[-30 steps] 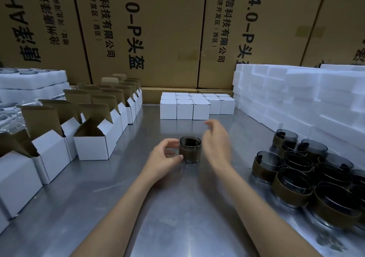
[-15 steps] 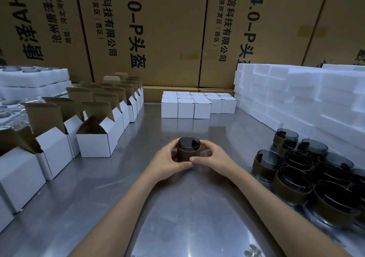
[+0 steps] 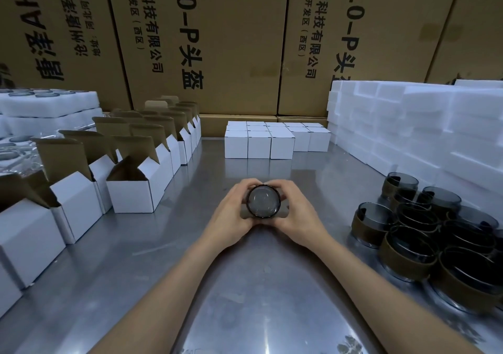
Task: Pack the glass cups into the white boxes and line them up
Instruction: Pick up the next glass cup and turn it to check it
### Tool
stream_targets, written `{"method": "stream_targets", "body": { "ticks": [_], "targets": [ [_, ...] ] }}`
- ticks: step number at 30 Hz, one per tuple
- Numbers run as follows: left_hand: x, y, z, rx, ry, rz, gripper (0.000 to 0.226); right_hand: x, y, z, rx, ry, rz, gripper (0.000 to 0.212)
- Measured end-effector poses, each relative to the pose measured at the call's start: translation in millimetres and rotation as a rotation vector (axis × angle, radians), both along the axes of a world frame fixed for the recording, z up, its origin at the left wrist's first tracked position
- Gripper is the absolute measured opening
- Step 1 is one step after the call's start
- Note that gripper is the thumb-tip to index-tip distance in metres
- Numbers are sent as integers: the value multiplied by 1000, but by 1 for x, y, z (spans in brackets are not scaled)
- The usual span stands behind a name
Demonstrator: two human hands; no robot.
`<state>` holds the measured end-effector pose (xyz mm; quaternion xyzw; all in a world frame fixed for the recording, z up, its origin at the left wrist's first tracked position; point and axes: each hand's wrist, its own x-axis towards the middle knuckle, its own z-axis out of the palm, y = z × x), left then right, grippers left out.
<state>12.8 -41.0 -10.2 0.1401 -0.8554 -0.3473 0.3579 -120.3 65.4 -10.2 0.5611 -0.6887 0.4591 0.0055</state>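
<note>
Curling round from either side, the fingers (image 3: 251, 183) of the left hand (image 3: 231, 214) and right hand (image 3: 298, 214) clamp the smoky round glass cup with its brown paper sleeve (image 3: 263, 200), tipped on its side just above the middle of the steel bench (image 3: 174, 244), one round end turned toward the camera. I judge the glass stiff, smooth and breakable, and fairly weighty for so small a thing; the paper sleeve should give a less slippery hold than the bare rim, so the band round its middle looks the place to grip it. Toward the bench's left edge stand rows of open white cardboard boxes with brown flaps (image 3: 133, 187); about a dozen show, though the far ones overlap too much to count surely. At the far edge a block of closed white boxes (image 3: 260, 144) is lined up, five across at the back and three in the nearest row. By the right edge sits a cluster of sleeved dark glass cups (image 3: 416, 234), about ten, some cut off. White foam blocks (image 3: 408, 125) are stacked along that edge.
</note>
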Motion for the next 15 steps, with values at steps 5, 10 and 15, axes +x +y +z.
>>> {"method": "stream_targets", "body": {
  "ticks": [5, 10, 15],
  "targets": [
    [0, -2, -2, -7, 4, 4, 67, -2, -1, -1, -13, 43, 4, 62],
    [-1, -2, -2, -3, 12, -10, 65, -4, -2, -3, -14, 43, 9, 63],
    [1, 0, 1, 20, 15, -53, 72, -3, -4, -2, 0, -49, -1, 60]
  ]
}}
